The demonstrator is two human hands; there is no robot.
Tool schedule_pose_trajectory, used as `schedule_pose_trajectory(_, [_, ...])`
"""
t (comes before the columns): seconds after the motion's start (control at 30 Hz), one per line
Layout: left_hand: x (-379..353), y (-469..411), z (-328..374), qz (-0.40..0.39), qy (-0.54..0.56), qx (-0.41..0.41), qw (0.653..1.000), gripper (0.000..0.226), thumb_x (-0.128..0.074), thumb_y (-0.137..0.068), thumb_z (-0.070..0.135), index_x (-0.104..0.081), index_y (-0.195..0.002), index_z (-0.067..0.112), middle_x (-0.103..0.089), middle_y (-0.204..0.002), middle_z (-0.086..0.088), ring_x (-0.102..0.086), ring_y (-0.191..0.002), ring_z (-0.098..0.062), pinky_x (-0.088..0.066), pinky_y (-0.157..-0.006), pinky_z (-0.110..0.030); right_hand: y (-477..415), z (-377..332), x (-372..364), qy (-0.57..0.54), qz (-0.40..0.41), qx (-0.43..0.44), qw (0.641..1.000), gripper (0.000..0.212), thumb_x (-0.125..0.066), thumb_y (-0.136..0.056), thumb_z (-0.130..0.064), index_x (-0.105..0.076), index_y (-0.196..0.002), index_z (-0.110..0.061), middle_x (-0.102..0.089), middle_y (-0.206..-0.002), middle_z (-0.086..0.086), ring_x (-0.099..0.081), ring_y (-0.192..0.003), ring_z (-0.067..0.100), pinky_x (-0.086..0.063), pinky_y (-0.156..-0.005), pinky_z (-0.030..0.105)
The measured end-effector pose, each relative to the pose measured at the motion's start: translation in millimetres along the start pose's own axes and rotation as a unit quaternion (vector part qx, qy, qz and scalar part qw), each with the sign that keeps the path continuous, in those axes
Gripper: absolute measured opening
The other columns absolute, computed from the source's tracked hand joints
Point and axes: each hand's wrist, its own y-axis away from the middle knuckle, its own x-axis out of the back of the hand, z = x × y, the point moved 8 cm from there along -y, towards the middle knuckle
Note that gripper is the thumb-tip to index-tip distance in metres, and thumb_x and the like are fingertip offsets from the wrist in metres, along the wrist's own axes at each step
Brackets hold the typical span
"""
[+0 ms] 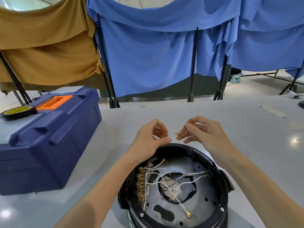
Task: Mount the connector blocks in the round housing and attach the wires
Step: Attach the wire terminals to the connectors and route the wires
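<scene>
The right hand pinched a short ring-terminal wire just beside the left hand, whose curled fingers held nothing visible. Both hovered above the round housing's far rim.

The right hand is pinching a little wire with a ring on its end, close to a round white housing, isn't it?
Not quite. The round housing is black, not white, as the head view shows. The rest is right: the right hand does pinch a little wire with a ring on its end, close to that housing.
</scene>
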Motion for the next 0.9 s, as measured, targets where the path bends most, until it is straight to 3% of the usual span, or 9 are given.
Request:
schedule_pose_trajectory(0.1, [10, 6, -17, 0.004, -0.042, 0.014, 0.999, 0.021, -0.077, -0.080, 0.016, -0.063, -0.086, 0.030, -0.068, -0.093, 0.012, -0.065, -0.087, -0.003, -0.047, -0.069, -0.015, 5, 2, -7, -0.001, -0.030, -0.029, 0.999, 0.013, -0.053, -0.099, -0.005, -0.058, -0.088, 0.001, -0.067, -0.071, 0.013, -0.070, -0.063, 0.037, -0.055, -0.051, 0.032])
schedule_pose_trajectory(0.2, [15, 16, -32, -0.001, -0.035, 0.045, 0.998, 0.018, -0.075, -0.082, 0.015, -0.066, -0.086, 0.031, -0.070, -0.093, 0.012, -0.065, -0.086, -0.001, -0.048, -0.073, -0.016, 12, 5, -19, 0.044, -0.080, -0.047, 0.995, 0.013, -0.060, -0.096, -0.006, -0.063, -0.085, 0.000, -0.066, -0.067, 0.013, -0.064, -0.048, 0.034, -0.047, -0.039, 0.029])
schedule_pose_trajectory(0.33, [17, 28, -42, -0.008, -0.023, 0.067, 0.997, 0.016, -0.073, -0.084, 0.014, -0.069, -0.083, 0.029, -0.071, -0.084, 0.012, -0.066, -0.082, -0.003, -0.051, -0.076, -0.020, 15, 3, -25, 0.089, -0.092, -0.040, 0.991, 0.012, -0.065, -0.092, -0.006, -0.070, -0.083, 0.001, -0.066, -0.064, 0.011, -0.060, -0.043, 0.026, -0.045, -0.039, 0.028])
schedule_pose_trajectory(0.57, [15, 36, -44, 0.008, -0.006, 0.062, 0.998, 0.016, -0.070, -0.086, 0.013, -0.069, -0.086, 0.029, -0.071, -0.089, 0.010, -0.067, -0.086, -0.005, -0.054, -0.082, -0.029, 22, 4, -31, 0.102, -0.127, -0.054, 0.985, 0.014, -0.065, -0.092, -0.004, -0.075, -0.083, -0.005, -0.067, -0.062, 0.011, -0.052, -0.037, 0.016, -0.040, -0.039, 0.021])
schedule_pose_trajectory(0.7, [15, 38, -44, 0.010, -0.005, 0.065, 0.998, 0.015, -0.070, -0.087, 0.014, -0.070, -0.086, 0.029, -0.071, -0.090, 0.010, -0.067, -0.086, -0.005, -0.054, -0.084, -0.030, 24, 2, -32, 0.109, -0.135, -0.049, 0.984, 0.018, -0.064, -0.092, -0.002, -0.076, -0.081, -0.009, -0.066, -0.061, 0.011, -0.050, -0.037, 0.015, -0.037, -0.043, 0.026])
schedule_pose_trajectory(0.9, [17, 42, -32, 0.010, -0.006, 0.051, 0.999, 0.014, -0.068, -0.088, 0.014, -0.072, -0.089, 0.027, -0.071, -0.094, 0.010, -0.065, -0.093, -0.004, -0.051, -0.087, -0.031, 25, -1, -35, 0.112, -0.146, -0.044, 0.982, 0.016, -0.065, -0.090, 0.000, -0.076, -0.082, -0.007, -0.064, -0.061, 0.013, -0.048, -0.036, 0.015, -0.032, -0.040, 0.023])
